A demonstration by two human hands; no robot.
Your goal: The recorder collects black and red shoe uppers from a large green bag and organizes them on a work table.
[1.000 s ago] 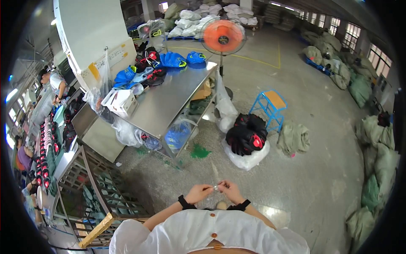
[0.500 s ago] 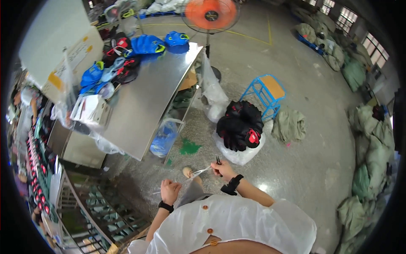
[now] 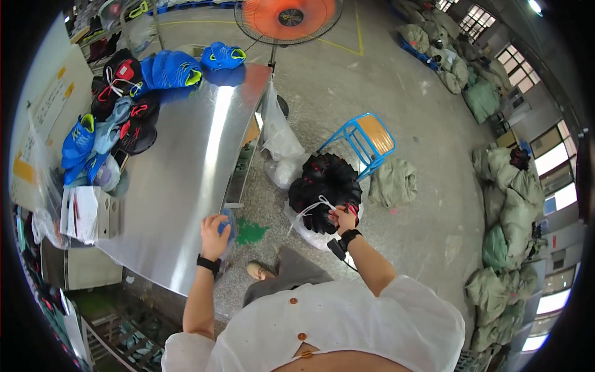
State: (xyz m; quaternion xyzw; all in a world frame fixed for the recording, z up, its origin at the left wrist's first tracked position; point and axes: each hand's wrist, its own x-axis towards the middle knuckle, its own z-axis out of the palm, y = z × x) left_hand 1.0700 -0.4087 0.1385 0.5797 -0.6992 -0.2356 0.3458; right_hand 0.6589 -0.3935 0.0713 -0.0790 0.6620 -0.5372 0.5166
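My right hand (image 3: 344, 219) is closed on a white cord (image 3: 308, 209), which loops out to the left of the fingers. Behind it a heap of black shoes (image 3: 322, 177) with red trim rests on a white plastic bag (image 3: 317, 238). Against the dark shoes I cannot make out whether a tool is also in this hand. My left hand (image 3: 214, 237) is over the near right edge of the metal table (image 3: 186, 204), its fingers loosely bent and apart, with nothing visible in them.
Blue shoes (image 3: 170, 69) and black-red shoes (image 3: 137, 133) lie on the table beside a white box (image 3: 87, 214). An orange fan (image 3: 290, 17) stands beyond. Past the heap are a blue-framed stool (image 3: 372, 139) and a grey-green sack (image 3: 394, 183); more sacks (image 3: 511, 229) line the right.
My view has turned rightward and I have moved closer to the table and shoe heap. My right hand has carried the cord forward to the heap; my left hand has come to the table edge.
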